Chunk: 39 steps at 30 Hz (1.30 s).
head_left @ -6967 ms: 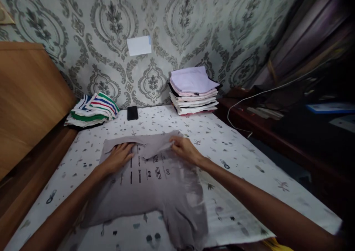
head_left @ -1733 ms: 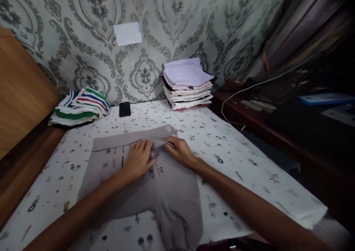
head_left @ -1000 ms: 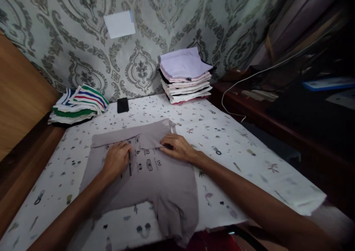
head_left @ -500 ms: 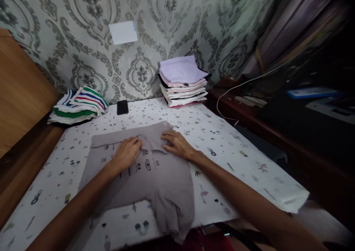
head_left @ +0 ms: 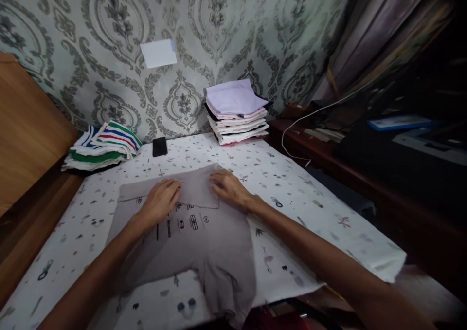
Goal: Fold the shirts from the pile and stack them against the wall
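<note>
- Wall [head_left: 251, 13] behind everything, papered in pale grey with dark damask medallions
- Flat surface under a white sheet [head_left: 292, 189] scattered with small plant and cherry-like prints, reaching back to the wall
- Light brown wooden panel [head_left: 29, 135] along the left side
- Grey garment [head_left: 233, 242] with small dark logos, spread on the near part of the sheet, its far edge folded over toward the viewer and a loose, creased part hanging toward the near edge
- Folded stack of clothes [head_left: 235, 111] at the back, lilac on top, paler layers beneath
- Lower pile of striped cloths [head_left: 102, 147], back left
- Right hand [head_left: 230, 189], fingers bent over the garment's folded far right corner; whether it pinches cloth, I cannot tell
- Left hand [head_left: 160, 201], palm down on the garment beside the folded flap, fingers extended
- White card [head_left: 158, 53] on the wall
- Black phone [head_left: 159, 147] lying near the striped pile
</note>
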Motion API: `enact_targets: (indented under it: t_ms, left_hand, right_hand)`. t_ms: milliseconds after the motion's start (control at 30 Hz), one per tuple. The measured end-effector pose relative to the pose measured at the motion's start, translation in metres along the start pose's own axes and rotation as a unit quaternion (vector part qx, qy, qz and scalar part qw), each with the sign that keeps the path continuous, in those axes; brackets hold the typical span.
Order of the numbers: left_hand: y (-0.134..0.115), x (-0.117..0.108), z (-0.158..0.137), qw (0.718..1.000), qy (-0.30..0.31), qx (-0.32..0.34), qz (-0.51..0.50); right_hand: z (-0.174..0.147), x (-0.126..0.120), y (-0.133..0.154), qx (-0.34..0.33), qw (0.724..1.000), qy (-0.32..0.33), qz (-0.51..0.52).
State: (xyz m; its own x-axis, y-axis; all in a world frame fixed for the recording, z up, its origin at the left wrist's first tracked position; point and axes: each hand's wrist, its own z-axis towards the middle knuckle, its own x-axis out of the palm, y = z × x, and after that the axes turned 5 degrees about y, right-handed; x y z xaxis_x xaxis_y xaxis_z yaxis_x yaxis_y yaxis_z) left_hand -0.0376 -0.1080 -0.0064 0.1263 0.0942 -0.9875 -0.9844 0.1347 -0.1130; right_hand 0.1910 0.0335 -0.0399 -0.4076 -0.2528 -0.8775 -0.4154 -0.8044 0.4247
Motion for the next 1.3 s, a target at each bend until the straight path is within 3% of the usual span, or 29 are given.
enact_targets:
  t_ms: [167,367,533,633,733,800,900,1067,1300]
  left_hand:
    - [0.008,0.015,0.023,0.998,-0.016,-0.028,-0.059]
    - [0.019,0.046,0.032,0.993,0.089,-0.062,-0.040]
    - [0.022,0.046,0.028,0.990,0.112,-0.058,-0.057]
    - [0.029,0.039,0.022,0.987,0.128,-0.072,-0.070]
    - [0.045,0.034,0.008,0.983,0.127,-0.104,-0.083]
    - [0.062,0.031,-0.006,0.981,0.120,-0.131,-0.085]
    - [0.093,0.029,-0.032,0.976,0.110,-0.178,-0.061]
    - [0.132,0.032,-0.062,0.961,0.093,-0.259,-0.003]
    - [0.124,0.025,-0.064,0.954,0.074,-0.292,0.013]
  right_hand:
    - [0.041,0.010,0.007,-0.008,0.997,0.039,-0.058]
    - [0.043,0.029,-0.019,0.166,0.974,0.094,-0.118]
    - [0.036,0.020,-0.032,0.198,0.968,0.110,-0.107]
    - [0.038,0.024,-0.027,0.184,0.973,0.075,-0.119]
    - [0.039,0.036,-0.018,0.095,0.986,0.029,-0.131]
    - [0.037,0.045,-0.014,0.051,0.990,0.037,-0.130]
    - [0.034,0.053,-0.010,0.052,0.988,0.062,-0.133]
    - [0.032,0.056,-0.011,0.051,0.990,0.049,-0.125]
    - [0.028,0.038,0.000,0.052,0.995,0.058,-0.067]
